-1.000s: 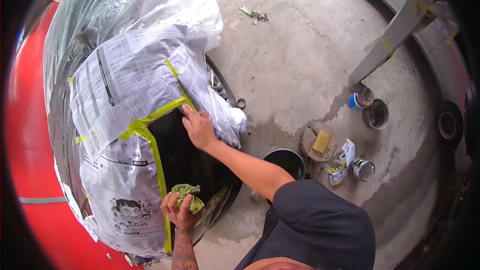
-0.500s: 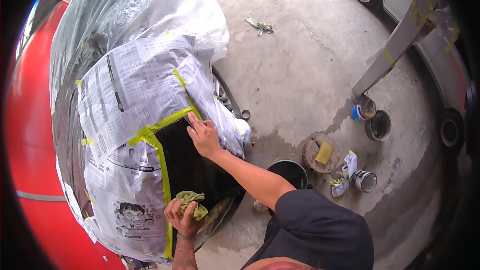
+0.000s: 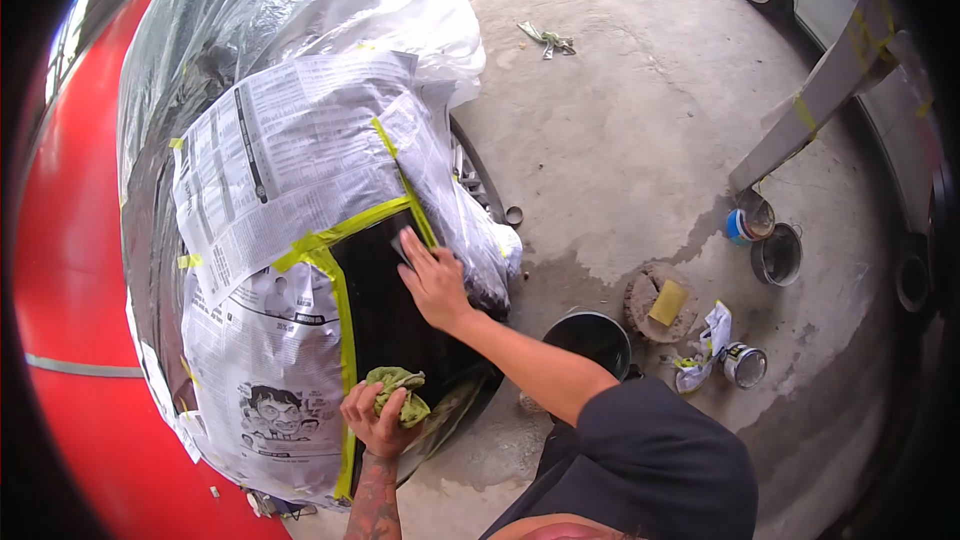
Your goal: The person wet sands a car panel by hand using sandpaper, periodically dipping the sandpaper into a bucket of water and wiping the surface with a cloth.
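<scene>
My left hand (image 3: 378, 418) is closed round a crumpled green cloth (image 3: 398, 395), held over the lower edge of a glossy black car panel (image 3: 385, 310). Near the panel's upper corner my right hand (image 3: 436, 285) presses a small dark grey piece, apparently sandpaper (image 3: 401, 242), flat against the surface with its fingers extended. Most of that piece is hidden under the fingers. Yellow-green masking tape (image 3: 345, 365) borders the panel along its left side and top. Beyond the tape, newspaper sheets (image 3: 270, 170) cover the bodywork.
Clear plastic sheeting (image 3: 330, 0) drapes the car behind the newspaper, beside a red car surface (image 3: 75, 240). On the concrete floor to the right stand a black bucket (image 3: 590, 340), a round block (image 3: 648, 290) with a yellow sponge (image 3: 668, 302), and several cans, one an open tin (image 3: 744, 365).
My right hand has slid slightly down from the taped top corner, and the grey piece under its fingers now shows. My left hand still holds the cloth. The whole view has shifted a little.
</scene>
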`<control>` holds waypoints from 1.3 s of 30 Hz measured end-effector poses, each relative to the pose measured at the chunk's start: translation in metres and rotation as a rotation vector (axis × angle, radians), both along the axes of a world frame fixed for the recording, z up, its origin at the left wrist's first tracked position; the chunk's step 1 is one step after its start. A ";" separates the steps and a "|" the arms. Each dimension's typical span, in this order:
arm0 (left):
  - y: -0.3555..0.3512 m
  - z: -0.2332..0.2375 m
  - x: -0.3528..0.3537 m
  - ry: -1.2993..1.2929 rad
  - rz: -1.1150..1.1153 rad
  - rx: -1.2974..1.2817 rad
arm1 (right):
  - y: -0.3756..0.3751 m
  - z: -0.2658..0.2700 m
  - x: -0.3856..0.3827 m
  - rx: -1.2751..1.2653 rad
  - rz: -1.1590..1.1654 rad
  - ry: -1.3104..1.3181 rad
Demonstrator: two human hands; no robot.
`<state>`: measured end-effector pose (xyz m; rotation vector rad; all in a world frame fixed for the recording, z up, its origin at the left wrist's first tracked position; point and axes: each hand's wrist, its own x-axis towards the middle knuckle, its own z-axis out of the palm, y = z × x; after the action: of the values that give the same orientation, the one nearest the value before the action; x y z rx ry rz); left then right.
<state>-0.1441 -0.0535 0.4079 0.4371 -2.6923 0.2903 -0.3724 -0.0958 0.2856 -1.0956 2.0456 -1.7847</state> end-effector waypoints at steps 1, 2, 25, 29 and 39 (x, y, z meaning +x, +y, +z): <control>0.001 0.000 -0.001 -0.001 -0.001 0.000 | 0.014 -0.004 0.009 0.009 0.008 0.016; 0.001 0.000 -0.002 0.010 -0.009 -0.011 | 0.029 -0.005 0.018 0.021 0.016 0.030; -0.003 -0.011 0.004 -0.023 0.027 -0.044 | -0.006 0.008 -0.010 -0.029 -0.066 0.050; -0.005 -0.012 0.003 -0.017 0.023 -0.051 | 0.023 0.008 0.013 -0.012 -0.009 -0.031; -0.004 -0.011 0.001 -0.021 0.022 -0.034 | -0.010 0.016 -0.014 0.004 -0.024 -0.156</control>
<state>-0.1431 -0.0573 0.3970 0.4561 -2.7004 0.3482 -0.3866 -0.1060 0.3020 -0.9029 1.9776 -1.8147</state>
